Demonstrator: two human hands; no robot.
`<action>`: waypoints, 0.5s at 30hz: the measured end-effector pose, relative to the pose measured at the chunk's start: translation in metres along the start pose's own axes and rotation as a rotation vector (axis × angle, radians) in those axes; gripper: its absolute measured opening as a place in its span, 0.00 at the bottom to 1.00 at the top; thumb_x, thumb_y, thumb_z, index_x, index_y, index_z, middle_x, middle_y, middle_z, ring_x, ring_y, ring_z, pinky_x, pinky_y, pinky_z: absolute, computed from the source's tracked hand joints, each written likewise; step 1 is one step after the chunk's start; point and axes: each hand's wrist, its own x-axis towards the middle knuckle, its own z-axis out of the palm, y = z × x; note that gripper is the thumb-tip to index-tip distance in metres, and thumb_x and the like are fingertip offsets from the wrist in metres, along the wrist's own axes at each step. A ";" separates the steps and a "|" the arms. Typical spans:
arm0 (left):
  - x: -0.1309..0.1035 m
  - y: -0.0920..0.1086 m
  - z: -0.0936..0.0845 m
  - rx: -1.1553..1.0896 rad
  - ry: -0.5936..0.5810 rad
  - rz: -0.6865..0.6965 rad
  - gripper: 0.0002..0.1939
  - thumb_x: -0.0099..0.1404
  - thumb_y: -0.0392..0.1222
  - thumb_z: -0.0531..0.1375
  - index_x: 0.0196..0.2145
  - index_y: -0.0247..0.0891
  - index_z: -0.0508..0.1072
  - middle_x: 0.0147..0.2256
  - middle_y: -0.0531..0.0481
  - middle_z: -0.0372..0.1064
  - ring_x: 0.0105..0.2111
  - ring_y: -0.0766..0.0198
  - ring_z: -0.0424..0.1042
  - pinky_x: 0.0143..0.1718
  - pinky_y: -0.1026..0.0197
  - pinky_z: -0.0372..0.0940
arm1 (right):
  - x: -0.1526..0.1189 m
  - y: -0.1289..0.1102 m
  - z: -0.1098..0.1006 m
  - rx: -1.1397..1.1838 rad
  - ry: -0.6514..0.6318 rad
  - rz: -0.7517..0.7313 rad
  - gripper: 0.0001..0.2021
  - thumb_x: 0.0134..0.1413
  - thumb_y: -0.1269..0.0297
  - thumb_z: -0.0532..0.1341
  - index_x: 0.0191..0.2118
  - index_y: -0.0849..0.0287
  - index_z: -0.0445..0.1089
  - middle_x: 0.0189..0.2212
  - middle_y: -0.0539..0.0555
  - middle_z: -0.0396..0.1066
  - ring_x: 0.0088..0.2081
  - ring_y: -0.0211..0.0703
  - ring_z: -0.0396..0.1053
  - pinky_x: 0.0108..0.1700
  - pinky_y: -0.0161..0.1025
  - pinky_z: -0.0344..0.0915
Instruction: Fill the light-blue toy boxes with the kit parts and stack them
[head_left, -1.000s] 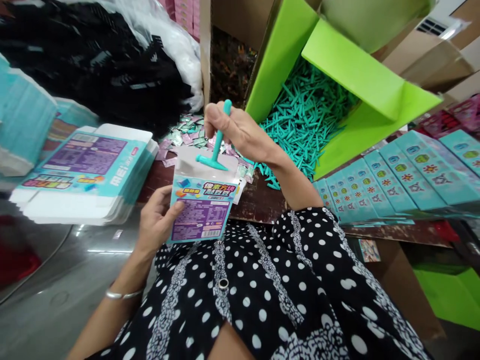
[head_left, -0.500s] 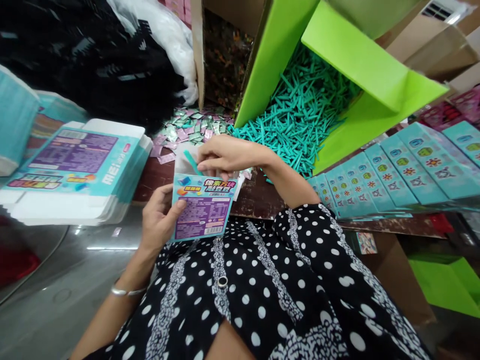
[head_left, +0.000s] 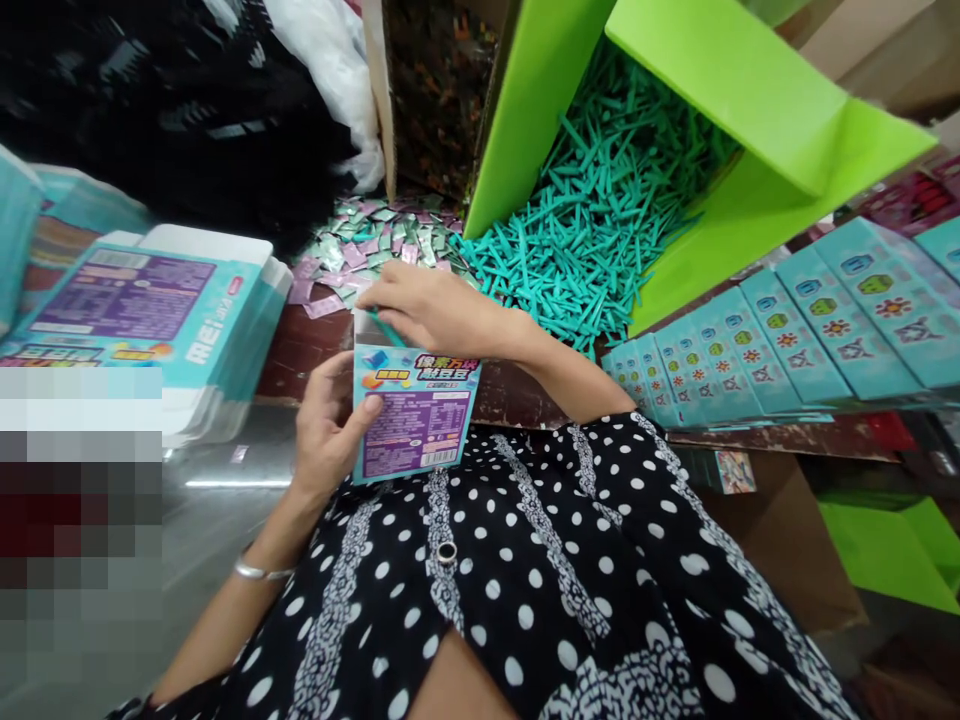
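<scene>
My left hand (head_left: 330,425) grips a small teal and purple printed carton (head_left: 412,430) by its left side, thumb across the front. The carton's top is open and it is tilted close to my body. Over that opening, my right hand (head_left: 442,305) is bent with its fingers pinched. A thin teal plastic stick (head_left: 387,329) pokes out from beneath the fingers. The fingertips are partly hidden, so I cannot tell whether they hold anything more. Just beyond the hand lie scattered pink and green foil sachets (head_left: 330,255).
A bright green bin (head_left: 517,120) on its side spills a heap of teal sticks (head_left: 585,230). Flattened cartons (head_left: 225,250) are stacked at the left. Teal boxes (head_left: 780,320) stand in a row at the right. Behind are a cardboard box (head_left: 380,100) and a black heap (head_left: 172,130).
My right hand has shifted left and slightly up over the carton's opening, bringing the stick along, which now lies more under the fingers. The left hand still holds the carton.
</scene>
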 end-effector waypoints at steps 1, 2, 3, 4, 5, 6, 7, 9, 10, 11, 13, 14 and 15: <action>0.000 0.000 0.000 0.003 0.010 0.002 0.29 0.70 0.49 0.76 0.65 0.46 0.77 0.57 0.42 0.82 0.52 0.51 0.83 0.53 0.52 0.78 | 0.001 0.000 0.001 0.020 -0.043 -0.004 0.13 0.81 0.67 0.54 0.54 0.62 0.77 0.52 0.60 0.76 0.51 0.47 0.71 0.57 0.42 0.64; -0.001 0.000 0.000 0.007 0.021 0.002 0.29 0.70 0.49 0.76 0.65 0.45 0.78 0.58 0.42 0.81 0.53 0.52 0.83 0.54 0.52 0.78 | 0.002 0.000 0.002 0.049 -0.090 -0.011 0.14 0.82 0.65 0.54 0.49 0.62 0.77 0.46 0.58 0.77 0.47 0.45 0.71 0.54 0.42 0.64; -0.001 0.000 -0.001 0.011 0.034 0.002 0.28 0.70 0.50 0.76 0.64 0.45 0.78 0.59 0.42 0.80 0.53 0.52 0.83 0.54 0.53 0.77 | 0.002 0.000 0.003 0.080 -0.126 -0.015 0.15 0.82 0.63 0.54 0.44 0.62 0.77 0.42 0.57 0.77 0.43 0.43 0.70 0.52 0.41 0.63; -0.001 -0.001 -0.002 0.017 0.044 0.001 0.28 0.70 0.50 0.76 0.64 0.44 0.78 0.60 0.42 0.80 0.54 0.52 0.83 0.55 0.53 0.77 | 0.001 0.000 0.003 0.113 -0.136 -0.010 0.17 0.82 0.62 0.54 0.42 0.61 0.76 0.39 0.56 0.77 0.40 0.42 0.69 0.50 0.40 0.63; -0.001 -0.001 -0.002 0.022 0.050 0.002 0.28 0.70 0.51 0.76 0.64 0.44 0.79 0.60 0.42 0.80 0.54 0.52 0.82 0.56 0.53 0.77 | 0.001 0.000 0.003 0.144 -0.111 0.001 0.16 0.82 0.62 0.54 0.43 0.61 0.76 0.39 0.55 0.78 0.40 0.42 0.69 0.50 0.39 0.63; -0.001 -0.001 -0.003 0.028 0.046 0.001 0.28 0.70 0.50 0.76 0.64 0.44 0.79 0.60 0.42 0.80 0.54 0.53 0.82 0.56 0.54 0.77 | 0.000 0.001 0.003 0.175 -0.062 0.012 0.15 0.82 0.63 0.53 0.46 0.61 0.76 0.43 0.56 0.80 0.42 0.42 0.71 0.51 0.39 0.63; 0.000 -0.001 -0.003 0.032 0.036 0.001 0.28 0.70 0.50 0.76 0.64 0.45 0.79 0.60 0.42 0.80 0.54 0.53 0.82 0.55 0.54 0.77 | 0.001 0.001 0.003 0.202 -0.012 0.015 0.15 0.82 0.64 0.52 0.52 0.61 0.76 0.48 0.57 0.81 0.45 0.43 0.72 0.53 0.39 0.63; 0.001 -0.001 -0.002 0.031 0.011 0.007 0.29 0.71 0.50 0.75 0.65 0.44 0.78 0.59 0.42 0.81 0.53 0.52 0.83 0.54 0.53 0.77 | 0.003 0.002 0.002 0.233 0.035 0.003 0.16 0.81 0.66 0.51 0.60 0.60 0.74 0.56 0.58 0.80 0.52 0.44 0.74 0.58 0.39 0.63; 0.001 -0.001 -0.001 0.028 -0.002 0.006 0.29 0.71 0.50 0.75 0.66 0.44 0.78 0.59 0.41 0.81 0.53 0.51 0.83 0.54 0.52 0.77 | 0.005 0.003 0.002 0.236 0.028 -0.005 0.17 0.80 0.67 0.51 0.61 0.60 0.73 0.56 0.58 0.80 0.53 0.45 0.74 0.59 0.40 0.63; 0.002 0.000 0.000 0.026 -0.009 0.003 0.29 0.71 0.50 0.75 0.65 0.44 0.78 0.59 0.41 0.81 0.53 0.51 0.83 0.54 0.51 0.77 | 0.007 0.004 0.003 0.236 0.009 -0.008 0.16 0.79 0.69 0.51 0.59 0.60 0.74 0.54 0.57 0.80 0.52 0.45 0.74 0.58 0.40 0.63; 0.002 0.000 0.001 0.031 -0.007 -0.004 0.28 0.71 0.50 0.75 0.65 0.45 0.78 0.59 0.41 0.81 0.53 0.50 0.83 0.55 0.51 0.77 | 0.010 0.004 0.005 0.255 0.012 0.024 0.13 0.76 0.72 0.52 0.53 0.61 0.74 0.46 0.55 0.80 0.47 0.43 0.74 0.55 0.38 0.64; 0.002 0.000 0.001 0.034 -0.002 -0.005 0.28 0.71 0.50 0.75 0.65 0.46 0.78 0.59 0.42 0.81 0.53 0.50 0.83 0.55 0.51 0.77 | 0.011 0.005 0.006 0.281 0.035 0.054 0.13 0.76 0.73 0.52 0.52 0.61 0.73 0.43 0.54 0.79 0.45 0.41 0.73 0.53 0.37 0.64; 0.002 0.000 0.001 0.033 0.003 -0.001 0.28 0.71 0.50 0.76 0.65 0.46 0.78 0.59 0.42 0.81 0.53 0.50 0.83 0.55 0.51 0.77 | 0.012 0.005 0.008 0.314 0.058 0.083 0.13 0.75 0.74 0.52 0.52 0.61 0.73 0.41 0.53 0.78 0.42 0.39 0.73 0.51 0.36 0.64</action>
